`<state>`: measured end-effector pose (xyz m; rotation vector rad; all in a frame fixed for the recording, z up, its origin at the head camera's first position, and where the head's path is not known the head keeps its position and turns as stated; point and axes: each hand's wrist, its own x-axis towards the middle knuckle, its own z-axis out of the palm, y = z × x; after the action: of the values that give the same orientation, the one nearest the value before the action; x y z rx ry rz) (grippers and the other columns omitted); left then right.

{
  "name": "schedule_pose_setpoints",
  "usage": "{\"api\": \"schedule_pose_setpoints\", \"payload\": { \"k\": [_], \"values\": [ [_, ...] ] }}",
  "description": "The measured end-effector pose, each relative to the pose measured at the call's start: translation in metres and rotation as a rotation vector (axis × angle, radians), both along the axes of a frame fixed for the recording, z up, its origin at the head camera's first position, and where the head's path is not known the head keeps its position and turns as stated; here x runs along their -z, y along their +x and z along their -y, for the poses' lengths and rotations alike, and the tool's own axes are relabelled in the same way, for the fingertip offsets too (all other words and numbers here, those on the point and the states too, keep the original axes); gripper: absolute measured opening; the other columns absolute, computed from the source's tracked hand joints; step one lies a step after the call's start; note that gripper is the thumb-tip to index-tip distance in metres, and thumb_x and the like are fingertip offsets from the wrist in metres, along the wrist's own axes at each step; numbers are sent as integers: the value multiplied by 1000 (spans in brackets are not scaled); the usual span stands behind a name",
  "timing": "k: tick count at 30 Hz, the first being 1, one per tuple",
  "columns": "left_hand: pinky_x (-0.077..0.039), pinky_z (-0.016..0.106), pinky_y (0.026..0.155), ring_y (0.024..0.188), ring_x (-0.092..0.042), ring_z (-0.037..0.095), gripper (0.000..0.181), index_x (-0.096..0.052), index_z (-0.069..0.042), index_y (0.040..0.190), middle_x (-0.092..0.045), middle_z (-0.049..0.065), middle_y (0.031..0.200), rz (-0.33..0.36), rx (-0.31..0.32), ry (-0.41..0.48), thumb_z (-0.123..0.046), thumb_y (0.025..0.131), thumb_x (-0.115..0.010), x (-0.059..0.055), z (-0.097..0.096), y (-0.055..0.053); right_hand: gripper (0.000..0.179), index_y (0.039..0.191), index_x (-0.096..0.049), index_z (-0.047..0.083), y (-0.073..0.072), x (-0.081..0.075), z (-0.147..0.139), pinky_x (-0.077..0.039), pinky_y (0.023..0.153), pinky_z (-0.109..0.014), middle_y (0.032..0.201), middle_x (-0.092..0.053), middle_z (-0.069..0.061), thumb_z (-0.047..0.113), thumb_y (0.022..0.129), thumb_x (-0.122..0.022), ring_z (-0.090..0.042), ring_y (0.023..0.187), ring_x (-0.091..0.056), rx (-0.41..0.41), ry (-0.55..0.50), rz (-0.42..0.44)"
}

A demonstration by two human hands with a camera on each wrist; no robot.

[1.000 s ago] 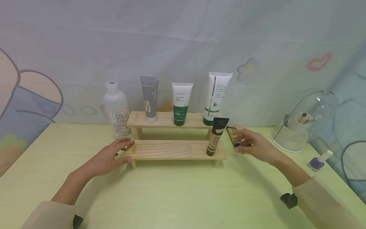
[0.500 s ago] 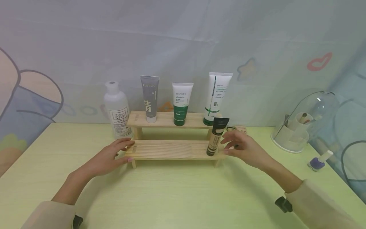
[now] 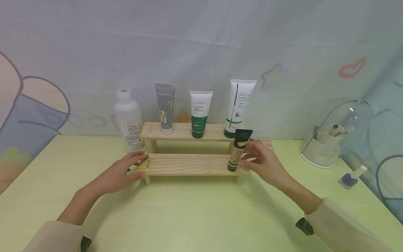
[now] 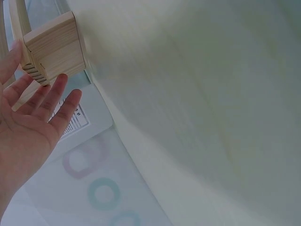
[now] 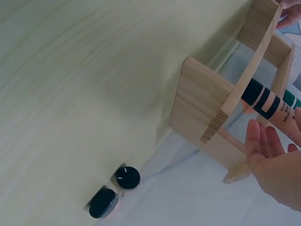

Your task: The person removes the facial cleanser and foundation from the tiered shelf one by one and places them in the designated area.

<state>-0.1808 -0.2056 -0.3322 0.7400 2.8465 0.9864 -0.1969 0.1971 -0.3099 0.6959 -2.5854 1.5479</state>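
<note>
A two-tier wooden rack (image 3: pixel 179 165) stands on the table. In the head view my left hand (image 3: pixel 118 173) holds the left end of its lower shelf, thumb at the front edge and fingers toward the back. The left wrist view shows that shelf end between thumb and fingers, the outer fingers spread. A beige tube with black ends (image 3: pixel 237 150) stands cap down at the lower shelf's right end. Beside it is my right hand (image 3: pixel 266 164), fingers and thumb loosely parted around the tube's right side. In the right wrist view its fingertips (image 5: pixel 252 129) lie near the tube.
On the upper shelf stand a grey tube (image 3: pixel 165 106), a white-and-green tube (image 3: pixel 199 113) and a taller white tube (image 3: pixel 237 105). A white bottle (image 3: pixel 129 120) is left of the rack. Rightward are a beige box (image 3: pixel 267 144), a domed brush holder (image 3: pixel 322 147) and purple nail polish (image 3: pixel 348 179).
My right hand has moved left from the small items lying right of the rack to the standing beige-and-black tube. My left hand has stayed at the shelf end.
</note>
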Motion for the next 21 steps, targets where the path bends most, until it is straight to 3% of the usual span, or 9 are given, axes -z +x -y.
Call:
{"api": "schedule_pose_setpoints", "payload": {
  "k": [10,21],
  "values": [
    [-41,57,84,113,-45,40,59,-39,4,134,-29,25,139,-4,-1,-6,-27,89,-60,0,0,0,41,118,-47,2,0,2,6,-50,79,-34,116,-55,-18,-1,82,-66,-29,97,-58,80,38,-6],
    [-41,58,85,113,-45,40,58,-39,4,134,-29,25,139,0,2,-6,-27,89,-60,1,1,-1,45,121,-46,5,1,0,10,-51,74,-30,108,-61,-19,-3,81,-66,-28,93,-59,103,17,-5]
  ]
}}
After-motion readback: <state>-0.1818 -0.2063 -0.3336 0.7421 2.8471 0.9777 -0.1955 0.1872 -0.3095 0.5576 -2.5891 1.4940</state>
